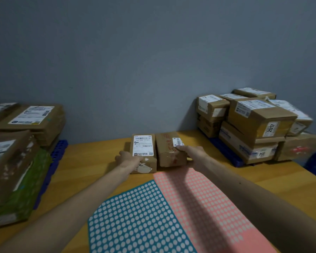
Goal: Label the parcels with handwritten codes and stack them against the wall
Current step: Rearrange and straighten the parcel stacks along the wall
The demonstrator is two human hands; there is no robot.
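Two small cardboard parcels lie side by side on the wooden table (pixel 91 161), near the grey wall (pixel 135 70). The left parcel (pixel 143 143) carries a large white shipping label. My left hand (pixel 127 157) grips its near left corner. The right parcel (pixel 167 143) shows red handwriting and a small barcode label. My right hand (pixel 190 151) holds its near right edge, fingers on top. Both arms reach forward over the mats.
A blue dotted mat (pixel 135 216) and a pink dotted mat (pixel 199 207) lie in front of me. A stack of labelled parcels (pixel 254 125) on a blue pallet stands at the right against the wall. More parcels (pixel 26 143) are piled on the left.
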